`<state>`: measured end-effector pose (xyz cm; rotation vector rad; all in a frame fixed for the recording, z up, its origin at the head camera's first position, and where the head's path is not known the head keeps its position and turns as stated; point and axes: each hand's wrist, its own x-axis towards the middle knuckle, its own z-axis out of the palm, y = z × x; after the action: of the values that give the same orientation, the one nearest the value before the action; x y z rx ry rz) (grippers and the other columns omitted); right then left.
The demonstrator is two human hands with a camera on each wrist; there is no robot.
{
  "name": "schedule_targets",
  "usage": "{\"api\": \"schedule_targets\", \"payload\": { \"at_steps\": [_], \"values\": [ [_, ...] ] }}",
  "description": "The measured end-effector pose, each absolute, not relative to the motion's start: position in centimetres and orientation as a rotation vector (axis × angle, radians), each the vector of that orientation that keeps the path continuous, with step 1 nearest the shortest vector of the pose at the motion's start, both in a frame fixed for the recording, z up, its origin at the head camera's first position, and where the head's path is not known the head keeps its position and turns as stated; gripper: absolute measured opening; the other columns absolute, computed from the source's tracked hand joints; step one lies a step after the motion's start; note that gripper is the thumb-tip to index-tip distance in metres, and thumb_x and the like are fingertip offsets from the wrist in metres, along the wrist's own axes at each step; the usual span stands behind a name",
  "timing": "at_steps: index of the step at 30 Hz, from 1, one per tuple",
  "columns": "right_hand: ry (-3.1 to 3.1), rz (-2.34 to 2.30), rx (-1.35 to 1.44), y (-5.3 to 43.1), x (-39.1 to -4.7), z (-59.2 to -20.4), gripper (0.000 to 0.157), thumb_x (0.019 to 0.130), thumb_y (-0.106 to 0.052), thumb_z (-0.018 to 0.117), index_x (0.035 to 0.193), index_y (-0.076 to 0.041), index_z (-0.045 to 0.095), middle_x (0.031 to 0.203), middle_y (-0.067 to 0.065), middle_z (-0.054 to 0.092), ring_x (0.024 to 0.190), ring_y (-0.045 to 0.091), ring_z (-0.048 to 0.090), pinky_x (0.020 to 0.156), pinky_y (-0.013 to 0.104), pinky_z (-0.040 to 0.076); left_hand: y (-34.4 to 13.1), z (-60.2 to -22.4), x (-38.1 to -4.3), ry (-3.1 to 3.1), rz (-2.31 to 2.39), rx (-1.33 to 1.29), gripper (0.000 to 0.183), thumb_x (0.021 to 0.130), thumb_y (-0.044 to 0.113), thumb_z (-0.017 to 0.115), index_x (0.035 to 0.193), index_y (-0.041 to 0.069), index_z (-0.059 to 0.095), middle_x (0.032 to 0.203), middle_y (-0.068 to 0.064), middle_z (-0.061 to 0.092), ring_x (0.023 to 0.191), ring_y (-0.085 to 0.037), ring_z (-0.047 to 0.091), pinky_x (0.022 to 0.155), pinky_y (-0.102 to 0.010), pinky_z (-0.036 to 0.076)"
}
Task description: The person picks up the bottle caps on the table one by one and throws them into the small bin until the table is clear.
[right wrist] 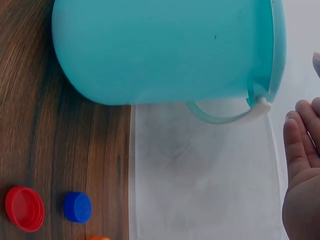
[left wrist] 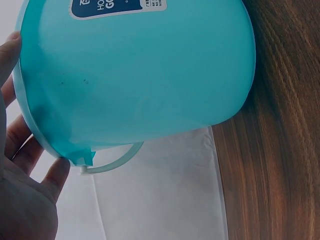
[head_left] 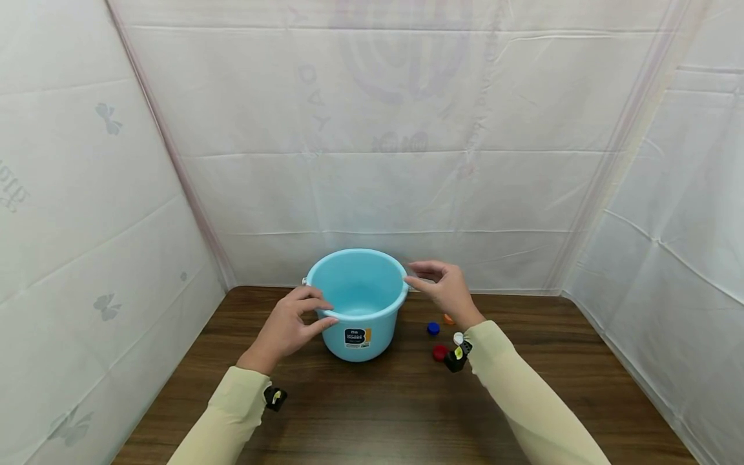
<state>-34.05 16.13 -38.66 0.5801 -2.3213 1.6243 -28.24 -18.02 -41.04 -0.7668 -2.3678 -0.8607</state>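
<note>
A light blue plastic bucket [head_left: 360,332] stands upright on the wooden table, with a dark label on its front. My left hand [head_left: 290,323] holds the bucket's near-left rim, the thumb at the edge and some fingers reaching behind it; the left wrist view shows this hand [left wrist: 25,185] at the rim too. Beside the right rim is my right hand [head_left: 444,287], fingers loosely bent and nothing held. The right wrist view shows that hand [right wrist: 305,170] apart from the bucket [right wrist: 165,50]. A pale handle [right wrist: 220,117] hangs behind the bucket.
Right of the bucket lie a blue cap [head_left: 433,329], a red cap [head_left: 440,352], an orange cap [head_left: 449,319] and a small white piece [head_left: 458,338], partly under my right wrist. White sheeting [head_left: 372,194] encloses the table's back and sides.
</note>
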Motion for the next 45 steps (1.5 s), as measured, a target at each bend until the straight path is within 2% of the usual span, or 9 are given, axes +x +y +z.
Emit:
{"api": "schedule_targets", "payload": {
  "at_steps": [6, 13, 16, 22, 27, 31, 34, 41, 45],
  "values": [
    [-2.313, 1.619, 0.56, 17.4, -33.9, -39.2, 0.036, 0.087, -0.031, 0.084, 0.118, -0.015, 0.076, 0.123, 0.005, 0.074, 0.118, 0.034, 0.067, 0.096, 0.028, 0.059, -18.0, -41.1, -28.3, -2.372, -0.868, -0.763, 0.018, 0.081, 0.028, 0.089, 0.095, 0.021, 0.08, 0.106, 0.007, 0.065, 0.101, -0.011, 0.059, 0.089, -0.041, 0.061],
    [-2.338, 1.596, 0.551, 18.9, -33.7, -40.4, 0.041, 0.088, -0.034, 0.083, 0.121, -0.013, 0.075, 0.127, 0.007, 0.073, 0.117, 0.025, 0.068, 0.104, 0.044, 0.055, -18.0, -41.1, -28.3, -2.369, -0.864, -0.767, 0.018, 0.081, 0.029, 0.089, 0.095, 0.022, 0.08, 0.105, 0.007, 0.065, 0.101, -0.011, 0.06, 0.088, -0.041, 0.061],
    [-2.352, 1.605, 0.524, 19.4, -33.6, -41.0, 0.043, 0.086, -0.037, 0.084, 0.121, -0.015, 0.074, 0.127, 0.005, 0.072, 0.117, 0.023, 0.068, 0.105, 0.046, 0.055, -18.0, -41.2, -28.3, -2.364, -0.862, -0.768, 0.018, 0.08, 0.029, 0.089, 0.094, 0.022, 0.08, 0.105, 0.007, 0.066, 0.101, -0.012, 0.06, 0.088, -0.042, 0.061],
    [-2.359, 1.616, 0.487, 20.3, -33.5, -41.8, 0.046, 0.085, -0.037, 0.085, 0.123, -0.014, 0.073, 0.129, 0.009, 0.071, 0.117, 0.024, 0.069, 0.102, 0.041, 0.057, -18.0, -41.1, -28.3, -2.376, -0.863, -0.76, 0.018, 0.081, 0.029, 0.089, 0.095, 0.022, 0.08, 0.105, 0.007, 0.065, 0.101, -0.011, 0.06, 0.089, -0.041, 0.061],
    [-2.355, 1.614, 0.47, 21.0, -33.4, -42.7, 0.05, 0.084, -0.033, 0.087, 0.125, -0.009, 0.072, 0.129, 0.011, 0.071, 0.118, 0.031, 0.068, 0.097, 0.029, 0.058, -18.0, -41.2, -28.4, -2.394, -0.869, -0.754, 0.018, 0.082, 0.03, 0.088, 0.095, 0.021, 0.08, 0.105, 0.008, 0.065, 0.102, -0.011, 0.06, 0.091, -0.041, 0.061],
    [-2.362, 1.617, 0.462, 21.7, -33.2, -43.5, 0.049, 0.084, -0.033, 0.087, 0.125, -0.011, 0.072, 0.127, 0.008, 0.072, 0.117, 0.031, 0.069, 0.091, 0.021, 0.059, -18.0, -41.1, -28.4, -2.394, -0.863, -0.759, 0.018, 0.082, 0.03, 0.088, 0.095, 0.021, 0.08, 0.105, 0.007, 0.065, 0.102, -0.011, 0.06, 0.092, -0.041, 0.061],
    [-2.38, 1.611, 0.445, 22.3, -33.1, -44.2, 0.049, 0.084, -0.035, 0.087, 0.125, -0.015, 0.072, 0.129, 0.008, 0.071, 0.117, 0.027, 0.069, 0.09, 0.021, 0.059, -18.0, -41.0, -28.3, -2.39, -0.863, -0.758, 0.018, 0.082, 0.03, 0.088, 0.095, 0.021, 0.08, 0.106, 0.007, 0.065, 0.102, -0.012, 0.06, 0.092, -0.042, 0.061],
    [-2.392, 1.586, 0.441, 23.6, -33.2, -45.9, 0.051, 0.083, -0.036, 0.087, 0.126, -0.012, 0.072, 0.131, 0.011, 0.071, 0.121, 0.038, 0.065, 0.102, 0.054, 0.054, -18.0, -41.1, -28.3, -2.372, -0.864, -0.762, 0.019, 0.081, 0.029, 0.089, 0.096, 0.021, 0.08, 0.107, 0.006, 0.066, 0.102, -0.014, 0.061, 0.091, -0.044, 0.061],
    [-2.402, 1.593, 0.441, 24.2, -33.1, -46.8, 0.048, 0.084, -0.035, 0.086, 0.126, -0.014, 0.072, 0.132, 0.012, 0.07, 0.123, 0.043, 0.062, 0.103, 0.058, 0.052, -18.0, -41.2, -28.3, -2.371, -0.854, -0.759, 0.019, 0.081, 0.029, 0.089, 0.095, 0.02, 0.08, 0.106, 0.005, 0.066, 0.102, -0.014, 0.061, 0.089, -0.043, 0.061]
  ]
}}
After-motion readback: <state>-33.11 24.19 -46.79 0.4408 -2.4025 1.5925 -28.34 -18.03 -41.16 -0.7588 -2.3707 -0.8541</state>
